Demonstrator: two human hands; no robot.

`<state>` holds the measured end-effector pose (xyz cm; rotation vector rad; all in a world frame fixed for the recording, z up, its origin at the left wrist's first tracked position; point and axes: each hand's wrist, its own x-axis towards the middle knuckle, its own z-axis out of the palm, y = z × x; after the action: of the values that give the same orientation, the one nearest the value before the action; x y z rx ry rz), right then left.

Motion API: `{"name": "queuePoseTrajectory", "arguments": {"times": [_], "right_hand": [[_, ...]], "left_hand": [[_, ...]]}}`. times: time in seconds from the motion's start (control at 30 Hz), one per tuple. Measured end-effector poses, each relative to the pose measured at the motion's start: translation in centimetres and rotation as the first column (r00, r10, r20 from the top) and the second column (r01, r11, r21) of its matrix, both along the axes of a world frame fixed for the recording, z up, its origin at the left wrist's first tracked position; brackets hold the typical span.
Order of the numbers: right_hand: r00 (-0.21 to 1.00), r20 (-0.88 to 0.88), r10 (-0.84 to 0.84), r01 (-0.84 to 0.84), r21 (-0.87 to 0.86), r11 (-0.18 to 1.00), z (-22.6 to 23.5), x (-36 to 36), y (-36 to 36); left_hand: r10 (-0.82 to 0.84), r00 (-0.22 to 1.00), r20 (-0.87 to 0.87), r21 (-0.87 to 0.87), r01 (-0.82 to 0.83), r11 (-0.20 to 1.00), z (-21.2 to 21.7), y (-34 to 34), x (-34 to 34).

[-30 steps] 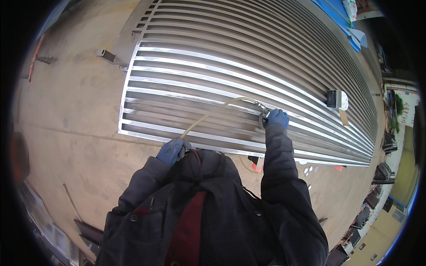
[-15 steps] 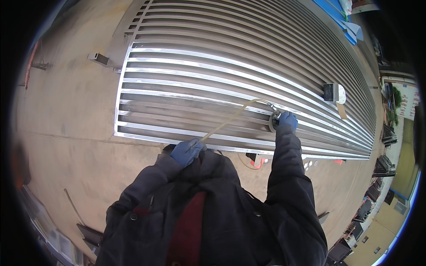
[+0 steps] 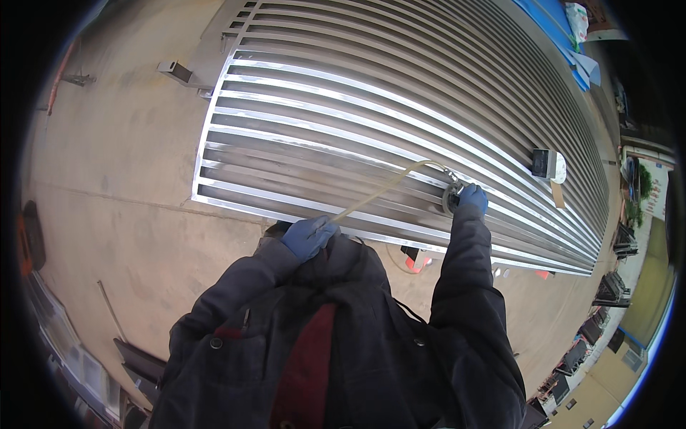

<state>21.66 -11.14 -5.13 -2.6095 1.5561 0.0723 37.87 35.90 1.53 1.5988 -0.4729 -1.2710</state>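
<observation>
My gloved right hand point(image 3: 473, 199) is closed round a small round air sander point(image 3: 451, 197). The sander rests on the bare metal slats of a long slatted panel point(image 3: 246, 114), a little right of its middle. From the tool's fitting a pale yellowish hose point(image 3: 386, 184) arcs left over the slats. Its other side runs into my gloved left hand point(image 3: 307, 238), which grips the hose just at the panel's near edge. Several near slats shine bright, while those between and beyond look duller grey. The sander's underside is hidden.
On the panel's right part sit a dark open box point(image 3: 543, 163), a white round pad point(image 3: 560, 169) and a brown strip point(image 3: 557, 194). A blue sheet point(image 3: 536, 16) lies at the far right. A metal tube end point(image 3: 174, 71) juts out left of the panel.
The whole view has turned slightly, so the panel slants down more to the right. The sander has hardly shifted on the slats. Both hands keep their holds.
</observation>
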Motion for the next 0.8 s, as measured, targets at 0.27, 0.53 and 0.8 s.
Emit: {"name": "queuePoseTrajectory", "arguments": {"times": [0.27,0.53,0.8], "right_hand": [[1.000,-0.019,-0.012,0.012,0.003,1.000,-0.4,0.7,1.1],[0.987,0.004,0.161,-0.161,-0.003,0.987,-2.0,1.9,3.9],[0.985,0.017,0.174,-0.174,0.000,0.985,-2.1,2.5,4.7]], "left_hand": [[0.151,0.985,-0.083,-0.041,-0.155,0.987,0.0,0.2,1.3],[0.282,0.953,-0.113,-0.025,-0.287,0.958,0.5,4.2,2.5],[0.330,0.920,-0.213,0.017,-0.334,0.942,1.0,4.8,1.8]]}}
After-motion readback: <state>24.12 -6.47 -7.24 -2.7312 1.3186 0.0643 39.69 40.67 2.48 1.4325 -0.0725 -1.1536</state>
